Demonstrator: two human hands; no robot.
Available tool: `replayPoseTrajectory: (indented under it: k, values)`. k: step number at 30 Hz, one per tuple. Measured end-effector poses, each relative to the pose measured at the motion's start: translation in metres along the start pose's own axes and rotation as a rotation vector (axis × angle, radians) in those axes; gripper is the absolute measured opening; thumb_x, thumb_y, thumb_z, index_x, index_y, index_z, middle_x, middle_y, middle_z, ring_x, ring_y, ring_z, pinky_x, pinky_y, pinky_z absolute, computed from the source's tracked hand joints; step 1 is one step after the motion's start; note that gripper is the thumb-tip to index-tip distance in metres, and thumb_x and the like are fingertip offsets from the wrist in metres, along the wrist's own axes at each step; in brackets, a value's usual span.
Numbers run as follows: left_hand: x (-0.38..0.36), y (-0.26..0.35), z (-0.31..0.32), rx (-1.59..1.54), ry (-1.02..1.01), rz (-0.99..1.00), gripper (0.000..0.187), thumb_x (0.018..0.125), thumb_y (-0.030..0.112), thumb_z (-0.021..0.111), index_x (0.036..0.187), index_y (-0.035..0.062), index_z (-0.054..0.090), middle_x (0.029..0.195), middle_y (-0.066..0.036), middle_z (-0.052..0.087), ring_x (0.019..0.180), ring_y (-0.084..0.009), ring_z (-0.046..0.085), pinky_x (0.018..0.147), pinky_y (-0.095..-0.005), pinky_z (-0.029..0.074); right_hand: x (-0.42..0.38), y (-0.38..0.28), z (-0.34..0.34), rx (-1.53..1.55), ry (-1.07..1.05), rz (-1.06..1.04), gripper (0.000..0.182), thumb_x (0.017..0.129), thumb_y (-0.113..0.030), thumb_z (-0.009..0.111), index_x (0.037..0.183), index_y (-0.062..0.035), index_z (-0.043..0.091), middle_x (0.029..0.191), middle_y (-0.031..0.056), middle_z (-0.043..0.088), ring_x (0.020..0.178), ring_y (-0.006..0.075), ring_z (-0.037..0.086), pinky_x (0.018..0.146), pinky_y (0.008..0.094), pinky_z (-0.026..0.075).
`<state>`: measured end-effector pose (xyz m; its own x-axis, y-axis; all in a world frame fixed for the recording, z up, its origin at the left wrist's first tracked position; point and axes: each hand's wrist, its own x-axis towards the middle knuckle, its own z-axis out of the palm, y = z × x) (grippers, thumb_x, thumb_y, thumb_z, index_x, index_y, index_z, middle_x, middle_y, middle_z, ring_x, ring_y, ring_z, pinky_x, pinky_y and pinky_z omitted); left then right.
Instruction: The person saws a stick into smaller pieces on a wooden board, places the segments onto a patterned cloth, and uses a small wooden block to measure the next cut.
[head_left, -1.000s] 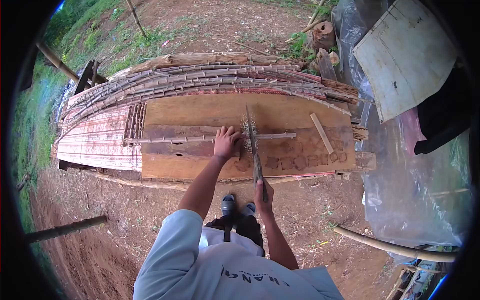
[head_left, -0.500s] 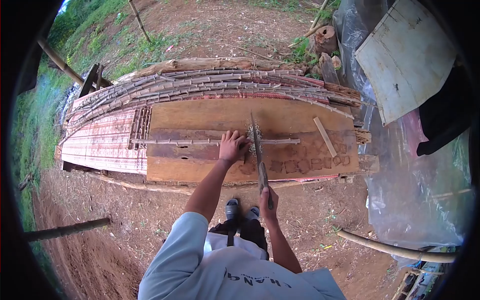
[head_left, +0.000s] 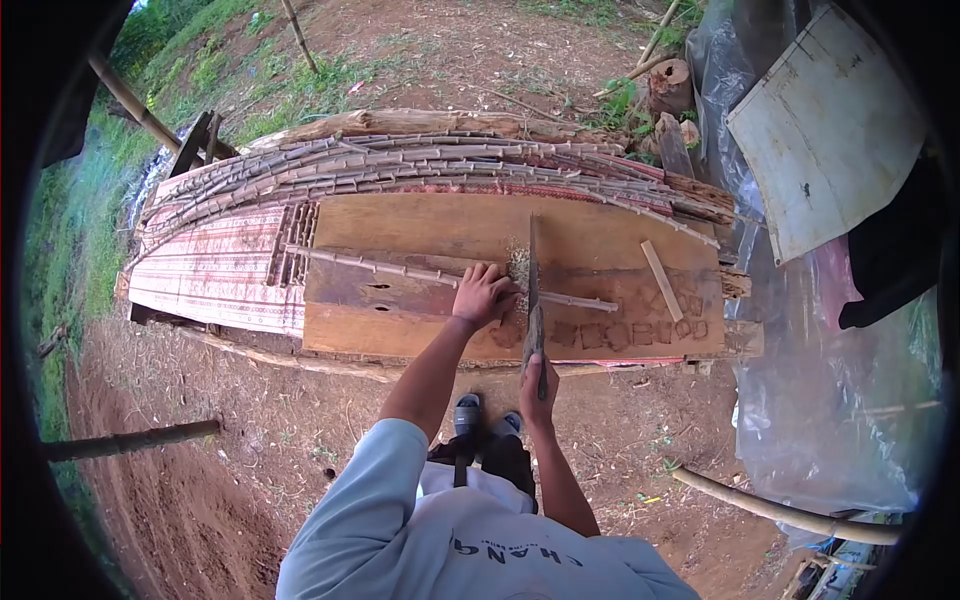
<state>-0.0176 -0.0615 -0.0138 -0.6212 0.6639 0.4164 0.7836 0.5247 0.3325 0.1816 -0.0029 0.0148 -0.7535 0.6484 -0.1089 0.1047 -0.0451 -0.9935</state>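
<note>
A long knobbly cassava stem point(head_left: 390, 268) lies aslant on the wooden board point(head_left: 420, 215), its right end nearer me. My left hand point(head_left: 484, 293) is closed over the stem, pressing it to the board near the middle. In my right hand point(head_left: 538, 390) is the wooden handle of a handsaw point(head_left: 534, 262), its blade pointing away from me across the stem, just right of my left hand. Whether the teeth have entered the stem cannot be made out. Pale sawdust point(head_left: 518, 265) is scattered beside the blade.
Several long stems point(head_left: 400, 160) run along the table's far side. Short cut stem pieces point(head_left: 291, 245) lie on the patterned cloth point(head_left: 210, 270) at left. A wooden strip point(head_left: 661, 280) rests at the board's right. Plastic sheeting point(head_left: 820, 400) hangs beyond.
The stem has turned, its right end coming nearer me and its left end going farther away. My left hand and the saw have shifted slightly right; the view has moved a little too.
</note>
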Motion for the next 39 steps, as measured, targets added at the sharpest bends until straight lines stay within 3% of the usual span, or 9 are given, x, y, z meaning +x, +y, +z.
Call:
replayPoseTrajectory:
  k: [8, 10, 18, 20, 23, 28, 31, 36, 39]
  values:
    - [0.004, 0.000, 0.000, -0.012, 0.046, -0.082, 0.024, 0.080, 0.044, 0.065, 0.084, 0.0200, 0.067, 0.088, -0.005, 0.051, 0.093, -0.0257, 0.049, 0.080, -0.0385, 0.039, -0.003, -0.005, -0.005, -0.026, -0.008, -0.028, 0.037, 0.099, -0.038, 0.045, 0.073, -0.0104, 0.044, 0.058, -0.0078, 0.036, 0.050, 0.0029, 0.035, 0.045, 0.0219, 0.027]
    - [0.006, -0.001, -0.002, -0.020, 0.056, -0.086, 0.025, 0.080, 0.044, 0.065, 0.084, 0.0192, 0.066, 0.088, -0.005, 0.051, 0.093, -0.0257, 0.049, 0.080, -0.0389, 0.039, -0.025, -0.003, -0.019, -0.131, -0.027, -0.060, 0.039, 0.099, -0.033, 0.045, 0.074, -0.0030, 0.049, 0.056, -0.0010, 0.042, 0.054, 0.0072, 0.040, 0.048, 0.0280, 0.033]
    - [0.010, -0.003, 0.002, 0.011, 0.059, -0.110, 0.026, 0.083, 0.043, 0.062, 0.086, 0.0178, 0.062, 0.089, -0.005, 0.051, 0.093, -0.0253, 0.048, 0.080, -0.0383, 0.038, -0.009, -0.010, -0.033, -0.049, -0.033, 0.008, 0.038, 0.099, -0.033, 0.046, 0.073, -0.0047, 0.047, 0.055, -0.0049, 0.039, 0.052, 0.0032, 0.037, 0.045, 0.0246, 0.027]
    - [0.008, 0.000, -0.004, -0.006, 0.008, -0.118, 0.026, 0.081, 0.044, 0.063, 0.089, 0.0197, 0.065, 0.088, -0.003, 0.051, 0.091, -0.0240, 0.049, 0.081, -0.0373, 0.036, -0.017, -0.005, -0.043, 0.002, -0.104, 0.073, 0.034, 0.099, -0.035, 0.046, 0.075, -0.0101, 0.044, 0.060, -0.0083, 0.036, 0.051, 0.0020, 0.034, 0.045, 0.0207, 0.028]
    - [0.001, -0.001, -0.003, -0.009, 0.090, -0.071, 0.026, 0.081, 0.044, 0.064, 0.093, 0.0215, 0.067, 0.086, -0.003, 0.051, 0.090, -0.0229, 0.048, 0.081, -0.0382, 0.036, -0.030, 0.002, -0.037, 0.033, -0.074, 0.029, 0.037, 0.099, -0.031, 0.045, 0.073, -0.0046, 0.047, 0.055, -0.0055, 0.037, 0.052, 0.0036, 0.036, 0.046, 0.0246, 0.026]
    - [0.004, -0.003, -0.005, -0.020, 0.064, -0.079, 0.024, 0.081, 0.043, 0.064, 0.095, 0.0238, 0.070, 0.086, -0.001, 0.052, 0.092, -0.0215, 0.048, 0.082, -0.0395, 0.034, -0.033, 0.006, -0.015, -0.066, -0.022, -0.009, 0.037, 0.099, -0.030, 0.045, 0.072, -0.0038, 0.047, 0.055, -0.0016, 0.042, 0.052, 0.0058, 0.040, 0.046, 0.0260, 0.030]
    - [0.001, -0.001, -0.006, -0.024, 0.083, -0.075, 0.022, 0.081, 0.041, 0.064, 0.095, 0.0245, 0.070, 0.085, -0.001, 0.051, 0.092, -0.0212, 0.048, 0.083, -0.0403, 0.034, -0.027, -0.007, -0.016, -0.004, 0.040, -0.031, 0.037, 0.099, -0.034, 0.045, 0.071, -0.0090, 0.045, 0.057, -0.0068, 0.038, 0.049, 0.0027, 0.036, 0.043, 0.0221, 0.027]
    - [-0.005, -0.002, -0.010, 0.015, 0.117, -0.019, 0.021, 0.081, 0.037, 0.066, 0.097, 0.0242, 0.070, 0.084, 0.000, 0.051, 0.090, -0.0215, 0.048, 0.084, -0.0406, 0.033, -0.014, -0.005, -0.016, -0.085, 0.012, -0.058, 0.038, 0.099, -0.030, 0.045, 0.071, -0.0038, 0.046, 0.055, -0.0033, 0.042, 0.051, 0.0056, 0.040, 0.046, 0.0254, 0.030]
    - [-0.006, -0.004, -0.012, 0.024, 0.071, -0.025, 0.022, 0.081, 0.037, 0.066, 0.098, 0.0232, 0.070, 0.086, -0.001, 0.052, 0.090, -0.0216, 0.048, 0.085, -0.0402, 0.033, -0.009, -0.005, -0.008, 0.005, 0.027, -0.047, 0.036, 0.099, -0.032, 0.046, 0.070, -0.0101, 0.042, 0.057, -0.0070, 0.037, 0.049, 0.0022, 0.035, 0.044, 0.0208, 0.029]
